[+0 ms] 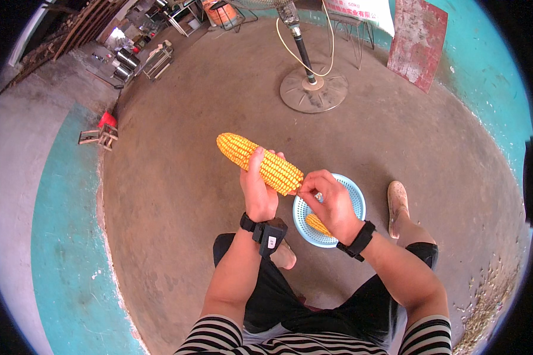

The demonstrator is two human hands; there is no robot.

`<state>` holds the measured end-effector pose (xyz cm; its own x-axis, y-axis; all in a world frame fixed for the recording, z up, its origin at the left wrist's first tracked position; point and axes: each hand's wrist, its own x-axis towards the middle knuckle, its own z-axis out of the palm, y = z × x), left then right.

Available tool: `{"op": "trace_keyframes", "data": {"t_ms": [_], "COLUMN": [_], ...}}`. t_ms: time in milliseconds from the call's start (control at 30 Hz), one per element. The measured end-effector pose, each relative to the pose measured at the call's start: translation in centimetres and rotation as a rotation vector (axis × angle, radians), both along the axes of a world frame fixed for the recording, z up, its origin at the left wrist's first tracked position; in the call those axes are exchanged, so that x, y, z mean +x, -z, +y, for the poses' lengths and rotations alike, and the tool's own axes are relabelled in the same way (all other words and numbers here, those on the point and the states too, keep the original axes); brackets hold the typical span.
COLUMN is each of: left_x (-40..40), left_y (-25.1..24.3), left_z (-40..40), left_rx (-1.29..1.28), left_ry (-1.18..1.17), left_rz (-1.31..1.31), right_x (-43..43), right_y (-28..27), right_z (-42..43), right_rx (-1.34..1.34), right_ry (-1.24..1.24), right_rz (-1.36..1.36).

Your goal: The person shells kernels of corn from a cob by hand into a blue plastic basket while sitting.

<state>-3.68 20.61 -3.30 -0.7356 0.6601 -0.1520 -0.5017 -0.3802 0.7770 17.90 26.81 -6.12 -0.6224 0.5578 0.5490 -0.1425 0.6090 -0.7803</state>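
My left hand (260, 191) grips a yellow ear of corn (271, 166) from below, its thumb lying across the kernels. The ear is husked, and it slants from its narrow tip at upper left down to its blunt end at right. At that blunt end, the thumb and fingertips of my right hand (331, 202) are pinched together against the cob; what lies between them is too small to make out. Below my right hand a light-blue plastic basket (359, 195) stands on the floor. Another ear of corn (316, 224) lies in it, partly hidden by the hand.
A pedestal fan's round base (314, 100) stands ahead on the concrete floor (195, 115). A worn red board (417, 44) leans on the turquoise wall. Loose kernels or chaff (484, 310) lie at lower right. Small wooden stools (106, 136) stand by the left wall.
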Motion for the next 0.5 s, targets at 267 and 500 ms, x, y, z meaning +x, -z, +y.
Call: {"op": "trace_keyframes", "data": {"t_ms": [267,500], "left_x": [1.1,0.0], "left_y": [0.1,0.1], "left_z": [-0.2,0.2], "left_rx": [-0.022,-0.030], "left_ry": [0.036,0.028], "left_rz": [0.000,0.006], "right_x": [0.8,0.3], "right_y": [-1.3,-1.7], "right_z": [0.0,-0.2], "right_rx": [-0.228,-0.351], "right_ry": [0.045,0.085], "right_rz": [-0.134,-0.008]}}
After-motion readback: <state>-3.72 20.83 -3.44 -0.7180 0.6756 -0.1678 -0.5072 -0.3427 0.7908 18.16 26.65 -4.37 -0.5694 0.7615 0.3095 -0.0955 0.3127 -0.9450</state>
